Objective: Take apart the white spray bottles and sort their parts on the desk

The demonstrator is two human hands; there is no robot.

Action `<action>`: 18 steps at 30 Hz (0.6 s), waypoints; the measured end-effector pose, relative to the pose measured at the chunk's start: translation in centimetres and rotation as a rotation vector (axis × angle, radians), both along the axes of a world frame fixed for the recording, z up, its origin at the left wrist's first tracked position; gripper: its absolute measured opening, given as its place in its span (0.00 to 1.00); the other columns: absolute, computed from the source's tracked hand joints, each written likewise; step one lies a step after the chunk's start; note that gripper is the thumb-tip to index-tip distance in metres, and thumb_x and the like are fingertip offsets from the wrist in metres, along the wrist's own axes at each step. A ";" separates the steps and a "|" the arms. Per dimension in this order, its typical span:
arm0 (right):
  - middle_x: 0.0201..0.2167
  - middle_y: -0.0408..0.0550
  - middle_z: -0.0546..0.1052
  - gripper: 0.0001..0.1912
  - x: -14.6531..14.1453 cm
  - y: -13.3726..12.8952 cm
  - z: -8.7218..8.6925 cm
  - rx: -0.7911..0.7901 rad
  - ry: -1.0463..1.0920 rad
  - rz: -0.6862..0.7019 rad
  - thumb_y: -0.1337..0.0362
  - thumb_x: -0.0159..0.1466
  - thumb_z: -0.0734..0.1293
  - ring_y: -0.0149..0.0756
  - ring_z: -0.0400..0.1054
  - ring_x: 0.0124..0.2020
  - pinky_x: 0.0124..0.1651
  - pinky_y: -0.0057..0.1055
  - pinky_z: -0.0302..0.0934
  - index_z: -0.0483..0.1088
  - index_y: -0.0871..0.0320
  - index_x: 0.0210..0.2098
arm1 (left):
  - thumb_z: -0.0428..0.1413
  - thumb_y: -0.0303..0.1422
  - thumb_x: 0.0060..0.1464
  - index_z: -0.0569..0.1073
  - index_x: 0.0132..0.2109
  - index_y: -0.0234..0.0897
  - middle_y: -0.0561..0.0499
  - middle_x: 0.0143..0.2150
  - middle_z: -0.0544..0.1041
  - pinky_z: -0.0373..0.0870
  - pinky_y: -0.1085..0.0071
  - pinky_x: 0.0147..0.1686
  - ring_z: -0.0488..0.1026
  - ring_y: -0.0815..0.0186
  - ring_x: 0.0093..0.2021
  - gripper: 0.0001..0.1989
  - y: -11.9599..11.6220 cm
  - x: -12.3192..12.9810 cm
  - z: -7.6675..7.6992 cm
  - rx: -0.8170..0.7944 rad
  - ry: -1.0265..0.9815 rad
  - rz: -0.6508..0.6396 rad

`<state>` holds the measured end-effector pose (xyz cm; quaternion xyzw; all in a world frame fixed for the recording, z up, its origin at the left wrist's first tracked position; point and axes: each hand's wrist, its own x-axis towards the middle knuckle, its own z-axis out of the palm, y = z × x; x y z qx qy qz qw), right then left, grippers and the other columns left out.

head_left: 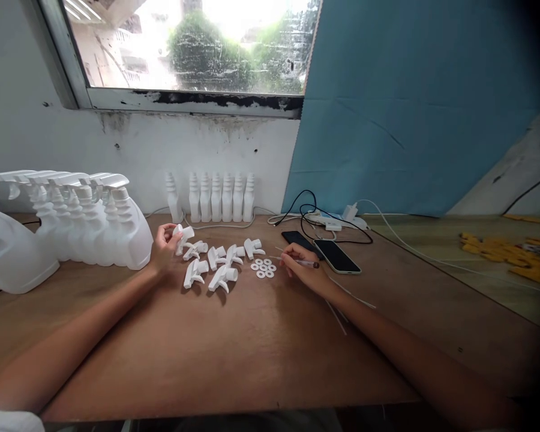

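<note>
My left hand (164,243) is closed around a white trigger spray head (183,233) at the left end of a loose group of spray heads (223,278). In my right hand (297,264) is a thin screwdriver (306,263) with a dark-tipped, see-through handle; its slim shaft points left over several white ring washers (263,268). These washers lie flat in a small cluster between the spray heads and my right hand. Thin white tubes (337,318) lie on the table, partly hidden under my right forearm.
Large white spray bottles (130,231) stand in a row at the left. Smaller white bottles (227,198) line the wall. Two phones, one of them a light-edged phone (337,257), lie beyond my right hand, near a power strip (337,221) and tangled cables. Yellow pieces (508,255) lie far right.
</note>
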<state>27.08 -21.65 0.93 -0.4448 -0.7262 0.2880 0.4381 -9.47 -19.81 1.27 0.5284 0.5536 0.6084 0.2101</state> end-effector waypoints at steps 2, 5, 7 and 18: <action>0.25 0.44 0.73 0.12 0.0 0.0 -0.1 -0.002 -0.007 0.004 0.56 0.61 0.63 0.25 0.61 0.18 0.24 0.24 0.55 0.65 0.59 0.30 | 0.51 0.44 0.49 0.66 0.47 0.35 0.49 0.33 0.73 0.67 0.71 0.29 0.71 0.63 0.31 0.21 0.6 -0.9 -0.9 -0.063 0.045 0.043; 0.25 0.44 0.74 0.12 -0.1 -0.2 -0.1 -0.007 -0.017 0.009 0.56 0.61 0.63 0.25 0.61 0.18 0.23 0.23 0.55 0.65 0.59 0.30 | 0.49 0.41 0.49 0.68 0.42 0.36 0.48 0.35 0.74 0.67 0.68 0.32 0.72 0.61 0.32 0.16 0.7 -1.3 -1.7 -0.149 0.140 0.101; 0.25 0.44 0.74 0.12 -0.1 -0.3 0.0 -0.009 -0.023 0.006 0.56 0.61 0.63 0.25 0.61 0.17 0.23 0.23 0.55 0.65 0.60 0.30 | 0.48 0.40 0.49 0.68 0.41 0.37 0.48 0.36 0.75 0.67 0.67 0.34 0.73 0.60 0.33 0.15 0.3 -1.3 -1.8 -0.200 0.217 0.125; 0.20 0.41 0.67 0.14 0.4 0.3 -0.3 0.080 -0.121 -0.044 0.55 0.62 0.61 0.26 0.58 0.20 0.24 0.23 0.52 0.65 0.59 0.29 | 0.48 0.41 0.53 0.69 0.42 0.39 0.47 0.39 0.76 0.65 0.63 0.42 0.73 0.56 0.39 0.14 -4.1 -0.7 -1.9 -0.246 0.614 0.038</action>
